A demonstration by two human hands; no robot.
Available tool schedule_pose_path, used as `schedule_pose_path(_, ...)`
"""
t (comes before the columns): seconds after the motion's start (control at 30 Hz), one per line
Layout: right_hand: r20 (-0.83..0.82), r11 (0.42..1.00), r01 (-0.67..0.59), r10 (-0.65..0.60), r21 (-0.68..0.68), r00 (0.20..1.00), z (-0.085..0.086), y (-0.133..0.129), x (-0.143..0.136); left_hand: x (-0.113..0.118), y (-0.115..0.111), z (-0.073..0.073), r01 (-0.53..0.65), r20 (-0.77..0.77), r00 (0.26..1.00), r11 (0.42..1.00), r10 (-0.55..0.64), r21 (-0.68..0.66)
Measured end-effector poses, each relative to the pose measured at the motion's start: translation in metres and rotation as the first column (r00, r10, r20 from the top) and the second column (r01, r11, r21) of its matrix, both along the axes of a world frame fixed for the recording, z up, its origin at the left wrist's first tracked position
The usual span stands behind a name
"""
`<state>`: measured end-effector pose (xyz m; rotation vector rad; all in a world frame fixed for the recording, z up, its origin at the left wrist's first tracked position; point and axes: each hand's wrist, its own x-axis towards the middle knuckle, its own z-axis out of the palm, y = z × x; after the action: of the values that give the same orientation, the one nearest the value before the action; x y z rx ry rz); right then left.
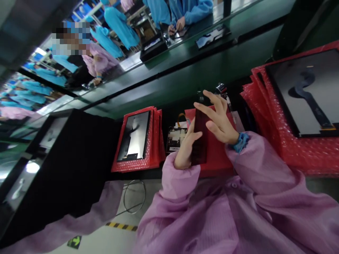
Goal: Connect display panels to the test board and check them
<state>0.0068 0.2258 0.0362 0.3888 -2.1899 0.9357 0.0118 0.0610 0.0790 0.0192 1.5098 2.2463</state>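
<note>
My left hand point(185, 146) grips the left edge of a dark red-tinted panel point(199, 141) and holds it upright. My right hand point(218, 118) rests on the panel's upper right side with its fingers spread. Both sleeves are pink, and a blue strap sits at my right wrist. Behind the panel lies a red bubble-wrap sheet point(215, 155). A small circuit board point(175, 138) with an orange flex cable lies just left of my left hand.
A stack of red bubble-wrap pouches with a display panel point(135, 135) stands to the left. A larger stack with a panel point(304, 91) fills the right. A black box point(71, 162) sits at left. Green conveyor point(185, 70) runs behind, with co-workers in blue and pink beyond.
</note>
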Motion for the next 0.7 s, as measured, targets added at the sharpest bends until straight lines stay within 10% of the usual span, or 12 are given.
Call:
schedule_pose_path(0.13, 0.003, 0.997, -0.014, 0.014, 0.081, 1.0, -0.001, 0.001, 0.002, 0.004, 0.004, -0.007, 0.171, -0.186, 0.964, 0.98, -0.188, -0.103)
schedule_pose_path(0.23, -0.039, 0.996, -0.013, 0.016, 0.087, 0.999, 0.001, 0.003, 0.002, 0.006, -0.022, -0.021, -0.022, -0.503, 0.858, 0.972, -0.101, -0.234)
schedule_pose_path(0.3, -0.054, 0.996, -0.009, 0.014, 0.091, 0.998, 0.003, 0.002, 0.002, 0.005, -0.046, -0.039, -0.369, -0.728, 0.685, 0.846, -0.033, -0.385)
schedule_pose_path(0.43, -0.028, 0.996, 0.025, -0.023, 0.086, 0.999, 0.006, 0.0, 0.005, 0.006, -0.086, -0.086, -0.756, -0.83, 0.501, 0.343, -0.243, -0.557)
schedule_pose_path(0.7, -0.063, 0.999, 0.023, -0.021, 0.041, 0.998, 0.006, -0.003, 0.006, 0.02, -0.095, -0.117, -0.696, -0.678, 0.513, 0.208, -0.527, -0.687)
